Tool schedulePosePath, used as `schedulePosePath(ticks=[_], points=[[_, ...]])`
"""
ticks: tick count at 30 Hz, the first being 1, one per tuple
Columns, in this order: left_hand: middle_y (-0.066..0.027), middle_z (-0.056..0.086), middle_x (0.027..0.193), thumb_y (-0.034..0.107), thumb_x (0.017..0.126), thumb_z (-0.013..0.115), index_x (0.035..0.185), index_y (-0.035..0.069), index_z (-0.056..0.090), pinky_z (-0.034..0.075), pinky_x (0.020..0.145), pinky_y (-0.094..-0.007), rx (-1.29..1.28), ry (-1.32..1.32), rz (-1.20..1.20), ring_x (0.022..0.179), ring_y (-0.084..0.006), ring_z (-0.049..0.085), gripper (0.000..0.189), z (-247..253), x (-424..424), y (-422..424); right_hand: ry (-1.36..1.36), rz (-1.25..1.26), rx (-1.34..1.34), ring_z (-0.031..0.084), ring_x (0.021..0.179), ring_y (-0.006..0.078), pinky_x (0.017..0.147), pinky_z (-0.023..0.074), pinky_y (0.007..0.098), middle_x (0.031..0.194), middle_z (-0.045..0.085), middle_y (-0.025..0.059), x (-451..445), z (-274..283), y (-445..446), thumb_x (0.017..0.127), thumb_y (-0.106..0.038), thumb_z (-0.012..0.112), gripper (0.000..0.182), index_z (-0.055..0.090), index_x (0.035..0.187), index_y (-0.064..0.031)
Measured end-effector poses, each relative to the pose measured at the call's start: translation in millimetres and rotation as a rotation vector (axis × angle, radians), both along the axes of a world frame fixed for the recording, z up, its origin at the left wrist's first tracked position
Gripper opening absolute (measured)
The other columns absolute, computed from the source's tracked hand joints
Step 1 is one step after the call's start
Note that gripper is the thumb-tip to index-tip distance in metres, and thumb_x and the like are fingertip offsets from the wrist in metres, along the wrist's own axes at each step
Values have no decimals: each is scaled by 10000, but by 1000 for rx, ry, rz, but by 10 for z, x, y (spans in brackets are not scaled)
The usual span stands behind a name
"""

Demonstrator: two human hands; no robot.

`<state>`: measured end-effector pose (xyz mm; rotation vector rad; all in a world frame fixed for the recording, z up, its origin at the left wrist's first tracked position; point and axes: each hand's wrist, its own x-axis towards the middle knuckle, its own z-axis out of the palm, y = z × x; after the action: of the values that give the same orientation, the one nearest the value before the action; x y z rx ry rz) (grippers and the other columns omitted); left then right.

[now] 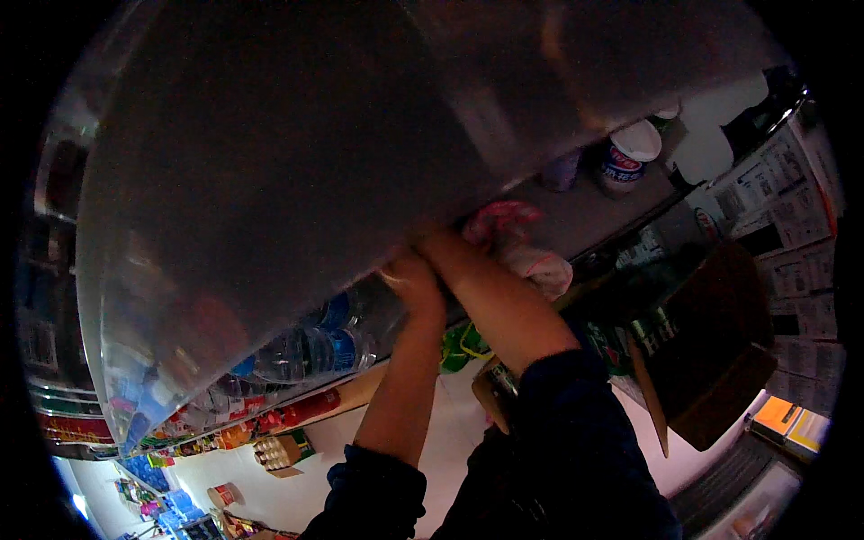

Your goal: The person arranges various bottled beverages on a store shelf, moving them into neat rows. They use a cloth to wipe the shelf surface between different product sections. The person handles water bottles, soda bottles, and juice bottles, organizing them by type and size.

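My left hand (408, 273) and my right hand (435, 239) are close together near the middle of the view, at the edge of a large, dark translucent sheet or panel (270, 169). The fingers of both are hidden or too dark to make out, so what they hold cannot be told. Just right of my right wrist lie a red-pink cloth (503, 219) and a pale cloth (543, 270). To the left of my left hand, clear plastic bottles with blue labels (343, 347) lie below the panel's edge.
A white-lidded tub (624, 158) stands on the shelf (580, 212) at the upper right. A dark brown box (722, 351) is at the right. Down on the light floor are an open carton (280, 455) of pale items and a round tub (223, 495). Green packages (459, 347) sit below my wrists.
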<state>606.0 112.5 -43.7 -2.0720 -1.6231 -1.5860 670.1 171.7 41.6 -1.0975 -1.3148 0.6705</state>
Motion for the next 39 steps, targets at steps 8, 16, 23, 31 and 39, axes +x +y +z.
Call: schedulePosePath(ticks=[8,16,23,31,39], points=[[-190,413,1329,148,928,482,1340,18,332,363,1010,-432,-7,452,-16,1197,-325,409,457,-259,-198,697,77,-423,162,373,1217,409,1025,322,470,1343,351,253,627,358,-4,707,-198,707,746,341,1327,-3],[-183,379,1352,153,939,447,1350,18,311,325,1029,-438,-108,491,145,1221,-318,377,453,-236,-165,774,-134,-694,238,301,1257,448,1059,279,476,1388,275,272,777,148,167,610,-247,796,951,274,1357,25],[-177,350,1372,156,948,417,1359,19,292,291,1045,-442,-150,500,231,1243,-312,349,451,-213,-418,836,-169,-715,279,312,1259,442,1046,290,482,1372,324,260,958,108,213,605,-349,793,972,297,1357,15],[-170,316,1395,161,959,382,1369,19,270,253,1064,-447,-172,524,285,1268,-304,317,448,-245,-522,919,-163,-601,276,334,1256,419,1041,292,472,1362,359,241,1053,98,143,662,-341,745,870,331,1350,-8],[-163,282,1418,165,970,347,1379,19,249,215,1083,-452,-190,553,326,1292,-297,284,445,-258,-599,961,-160,-567,229,338,1257,409,1045,287,462,1359,369,234,1058,92,105,691,-334,709,812,346,1341,-11]])
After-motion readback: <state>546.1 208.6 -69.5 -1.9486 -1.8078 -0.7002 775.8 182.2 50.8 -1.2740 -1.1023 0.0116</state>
